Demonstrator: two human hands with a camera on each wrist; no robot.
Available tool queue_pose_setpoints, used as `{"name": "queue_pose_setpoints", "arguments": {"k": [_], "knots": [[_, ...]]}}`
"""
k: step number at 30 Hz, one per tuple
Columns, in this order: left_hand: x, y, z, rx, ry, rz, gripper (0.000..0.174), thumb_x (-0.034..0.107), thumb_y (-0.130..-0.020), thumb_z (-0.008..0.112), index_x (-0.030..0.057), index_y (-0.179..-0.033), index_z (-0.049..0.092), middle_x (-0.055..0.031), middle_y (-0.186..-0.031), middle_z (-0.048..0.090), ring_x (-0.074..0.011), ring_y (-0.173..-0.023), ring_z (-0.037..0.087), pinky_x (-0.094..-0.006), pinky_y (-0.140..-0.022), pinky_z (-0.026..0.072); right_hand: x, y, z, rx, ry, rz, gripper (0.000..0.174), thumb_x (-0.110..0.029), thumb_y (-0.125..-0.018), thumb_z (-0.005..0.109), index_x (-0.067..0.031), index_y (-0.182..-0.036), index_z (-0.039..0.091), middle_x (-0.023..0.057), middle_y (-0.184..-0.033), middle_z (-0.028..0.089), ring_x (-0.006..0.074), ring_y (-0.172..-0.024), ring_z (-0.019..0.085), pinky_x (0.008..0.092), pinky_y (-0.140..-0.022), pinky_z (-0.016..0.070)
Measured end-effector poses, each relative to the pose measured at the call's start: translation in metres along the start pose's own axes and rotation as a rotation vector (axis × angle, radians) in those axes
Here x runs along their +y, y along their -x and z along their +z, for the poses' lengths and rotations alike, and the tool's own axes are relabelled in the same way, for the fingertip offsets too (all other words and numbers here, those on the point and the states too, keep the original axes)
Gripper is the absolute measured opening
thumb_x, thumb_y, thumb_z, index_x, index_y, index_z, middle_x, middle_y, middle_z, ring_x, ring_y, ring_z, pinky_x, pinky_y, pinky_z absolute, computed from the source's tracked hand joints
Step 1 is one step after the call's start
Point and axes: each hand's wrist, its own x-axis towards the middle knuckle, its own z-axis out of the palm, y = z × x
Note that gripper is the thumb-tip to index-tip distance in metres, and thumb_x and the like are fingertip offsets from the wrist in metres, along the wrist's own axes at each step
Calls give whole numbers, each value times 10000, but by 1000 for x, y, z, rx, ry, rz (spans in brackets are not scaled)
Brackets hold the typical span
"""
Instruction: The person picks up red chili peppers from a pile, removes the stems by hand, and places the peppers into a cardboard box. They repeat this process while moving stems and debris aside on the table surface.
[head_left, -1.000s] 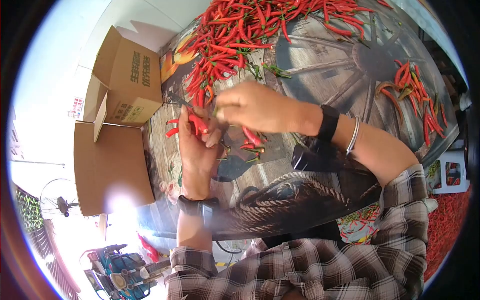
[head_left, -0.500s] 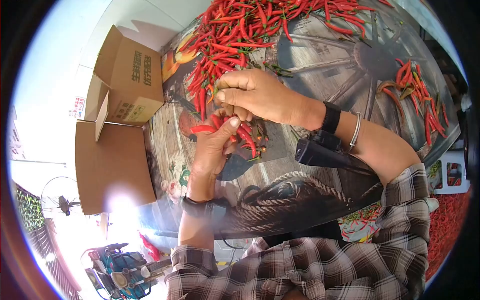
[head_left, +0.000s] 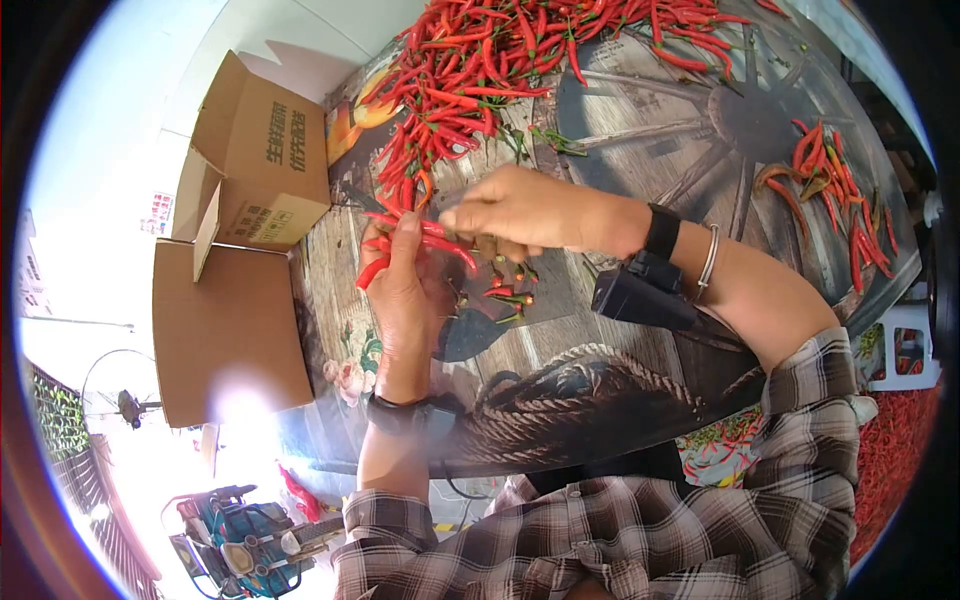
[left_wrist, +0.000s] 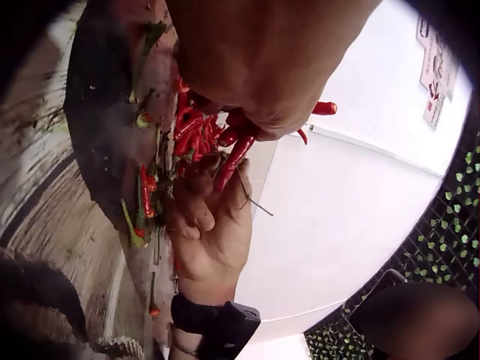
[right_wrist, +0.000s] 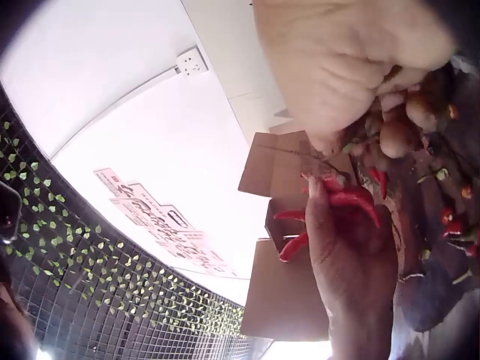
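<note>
Several red chili peppers (head_left: 440, 240) lie in my left hand (head_left: 400, 305), gripped under the thumb with their ends sticking out on both sides. My right hand (head_left: 535, 215) is just right of them, its fingers curled. A thin chili stem (left_wrist: 259, 205) pokes out from between its thumb and fingers in the left wrist view. There, one chili (left_wrist: 235, 161) from the left hand points down to the right fingertips. In the right wrist view the left thumb lies along the held chilies (right_wrist: 352, 199). Cut-off stem ends and short red pieces (head_left: 512, 296) lie below the right hand.
A large heap of red chilies (head_left: 480, 60) covers the table's far side. A smaller pile (head_left: 835, 190) with some discoloured chilies lies at the right. An opened cardboard box (head_left: 235, 330) stands left, and a white plastic stool (head_left: 900, 345) is beyond the table's right edge.
The right hand came to the chilies in the left hand, then drew back slightly right and down. The left hand tilted, and its chilies now point more sideways.
</note>
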Motion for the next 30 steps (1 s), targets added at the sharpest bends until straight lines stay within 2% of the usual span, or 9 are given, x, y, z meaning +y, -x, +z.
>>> {"name": "queue_pose_setpoints", "arguments": {"k": [5, 7, 12, 14, 16, 17, 20, 24, 30], "knots": [[-4, 1, -3, -10, -131, 64, 118, 177, -882, 625, 116, -931, 535, 67, -658, 473, -6, -502, 365, -169, -441, 258, 10, -7, -4, -116, -89, 31, 256, -265, -905, 586, -31, -807, 619, -1, -632, 568, 68, -471, 471, 223, -406, 348], [-4, 2, -1, -23, -176, 74, 122, 183, -886, 617, 131, -906, 508, 75, -619, 441, -2, -461, 338, -168, -402, 225, 17, -14, -4, -104, 54, -210, 221, -201, -880, 600, 5, -800, 602, 26, -626, 576, 92, -467, 485, 251, -437, 389], [0, -2, -8, 41, 69, -257, 106, 196, -884, 615, 100, -899, 575, 50, -665, 542, -23, -454, 403, -175, -386, 262, -3, 0, 4, -56, 267, -354, 202, -134, -855, 587, 55, -786, 565, 81, -600, 565, 135, -499, 525, 307, -486, 421], [-6, -7, -10, 109, 155, -248, 125, 199, -888, 601, 75, -900, 592, 14, -707, 597, -56, -452, 440, -201, -363, 280, -16, 7, 7, -32, 343, -318, 188, -136, -797, 576, 50, -789, 605, 211, -665, 589, 256, -594, 585, 379, -588, 446], [-7, -11, -19, -137, 308, -389, 118, 178, -862, 640, 101, -912, 566, 34, -694, 548, -50, -496, 460, -201, -407, 324, -15, 5, 7, -44, 369, -382, 182, -138, -802, 580, 40, -811, 619, 176, -682, 612, 213, -623, 596, 359, -594, 446], [-7, -15, -29, -290, 408, -497, 183, 230, -902, 562, 53, -919, 601, -64, -764, 633, -109, -518, 519, -227, -419, 375, -14, 5, 7, -106, 243, -360, 167, -136, -832, 581, 29, -833, 610, 106, -686, 597, 155, -636, 564, 316, -595, 437], [-4, -11, -7, -10, 352, -563, 189, 235, -900, 560, 54, -906, 613, -83, -794, 640, -128, -554, 523, -263, -474, 425, -25, 12, 18, -306, 150, -362, 151, -133, -866, 583, 17, -859, 602, 26, -696, 579, 79, -665, 520, 261, -605, 425], [20, -19, -23, -138, 105, -190, 180, 241, -885, 598, 98, -778, 577, 21, -677, 558, -57, -481, 448, -192, -461, 355, -24, 17, 33, -427, 183, -368, 219, -191, -907, 572, 4, -807, 581, -17, -649, 515, 51, -618, 469, 247, -568, 396], [138, -58, -54, 219, -265, 447, 212, 293, -898, 602, 102, -807, 589, 41, -639, 536, -16, -550, 449, -173, -474, 314, -1, 0, 13, -225, 34, -57, 357, -290, -967, 497, -27, -735, 569, -50, -607, 469, 50, -575, 430, 261, -512, 367]]}}
